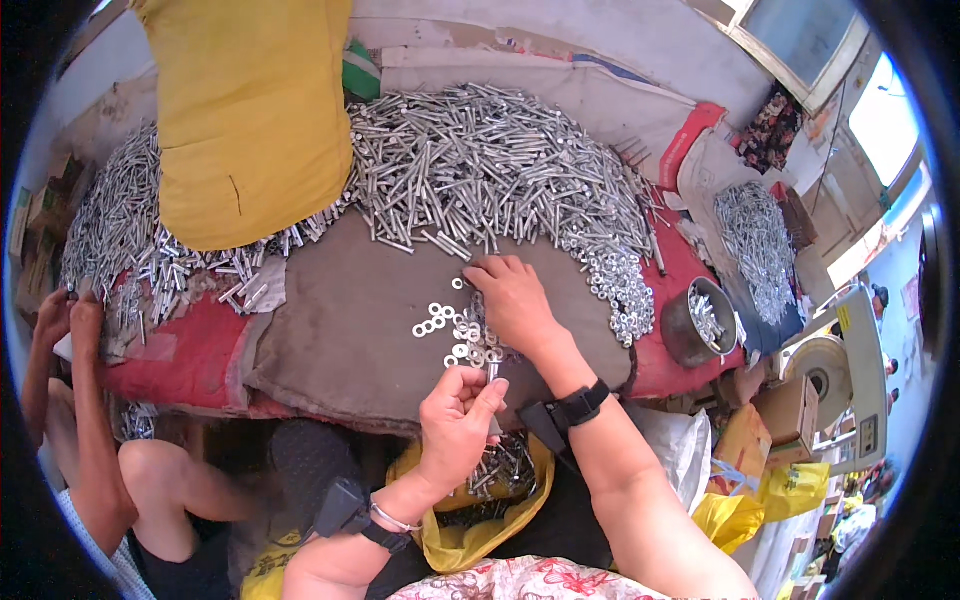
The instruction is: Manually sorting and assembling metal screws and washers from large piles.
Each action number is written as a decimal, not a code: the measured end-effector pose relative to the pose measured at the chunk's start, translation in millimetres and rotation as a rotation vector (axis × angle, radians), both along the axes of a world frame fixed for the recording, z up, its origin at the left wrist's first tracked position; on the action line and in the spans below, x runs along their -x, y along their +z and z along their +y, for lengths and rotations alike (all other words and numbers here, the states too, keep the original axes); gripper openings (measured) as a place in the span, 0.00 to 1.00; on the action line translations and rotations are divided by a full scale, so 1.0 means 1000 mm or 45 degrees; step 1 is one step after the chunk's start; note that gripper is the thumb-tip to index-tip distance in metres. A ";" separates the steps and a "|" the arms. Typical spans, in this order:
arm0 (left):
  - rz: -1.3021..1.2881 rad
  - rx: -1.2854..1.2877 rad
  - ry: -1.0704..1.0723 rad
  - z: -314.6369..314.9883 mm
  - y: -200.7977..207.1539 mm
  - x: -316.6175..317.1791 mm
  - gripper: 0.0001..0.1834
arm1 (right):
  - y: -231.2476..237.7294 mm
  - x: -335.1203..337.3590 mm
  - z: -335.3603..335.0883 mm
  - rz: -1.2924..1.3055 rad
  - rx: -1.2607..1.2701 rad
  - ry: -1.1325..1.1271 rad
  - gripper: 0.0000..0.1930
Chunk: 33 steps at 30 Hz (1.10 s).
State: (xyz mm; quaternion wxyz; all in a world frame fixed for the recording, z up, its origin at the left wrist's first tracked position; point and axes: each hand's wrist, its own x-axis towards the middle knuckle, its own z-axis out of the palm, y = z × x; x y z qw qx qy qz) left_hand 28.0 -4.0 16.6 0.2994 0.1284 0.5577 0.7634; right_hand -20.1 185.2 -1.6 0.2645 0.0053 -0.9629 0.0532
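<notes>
Left hand (pixel 460 412): closed on a silver bolt (pixel 494 369), pinched between thumb and fingertips, just on the near side of the washers.
Right hand (pixel 513 305): palm down, fingers bent and lowered toward the bench beside the washers; cannot tell whether gripping anything, with fingertips partly hidden.
Wrists: wrapped in black straps (pixel 580 403), with a thin bracelet (pixel 393 519) on the left one.
Lap: covered by pale cloth (pixel 525 582) with a red pattern.
Yellow bag (pixel 540 492): gaping at the near side of the bench, with more bolts (pixel 497 470) inside.
Bench (pixel 340 330): padded in brown across the middle, red cloth (pixel 185 340) showing at both sides.
Loose washers (pixel 436 322): lying flat on the brown padding, near both hands, some touching or overlapping.
Metal pot (pixel 682 343): standing on red cloth at the right, partly filled with bolts.
Washer heap (pixel 615 293): piled right of the right hand, well apart from it.
Co-worker (pixel 95 410): seated at far left, hands at the edge of the bolts; cannot tell what is held.
Bolt heap (pixel 480 165): tangled in a broad arc along the far side.
Yellow sack (pixel 250 130): draped over the heap's left part.
Smaller bolt pile (pixel 757 250): spread beyond the pot, farther right.
Wall (pixel 560 30): pale, rising behind.
</notes>
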 end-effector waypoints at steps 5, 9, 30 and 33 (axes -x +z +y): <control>-0.018 0.011 0.147 0.002 0.002 0.010 0.07 | 0.013 -0.004 -0.005 -0.314 0.175 -0.030 0.19; -0.017 -0.098 0.231 0.000 -0.002 0.021 0.07 | 0.015 -0.004 0.001 0.024 0.288 0.070 0.20; 0.176 -0.024 0.145 0.019 -0.022 0.014 0.06 | 0.068 -0.331 -0.097 -0.276 0.675 0.104 0.07; 0.232 -0.008 0.104 0.019 -0.035 0.014 0.06 | 0.039 -0.381 -0.092 -0.272 0.663 -0.294 0.07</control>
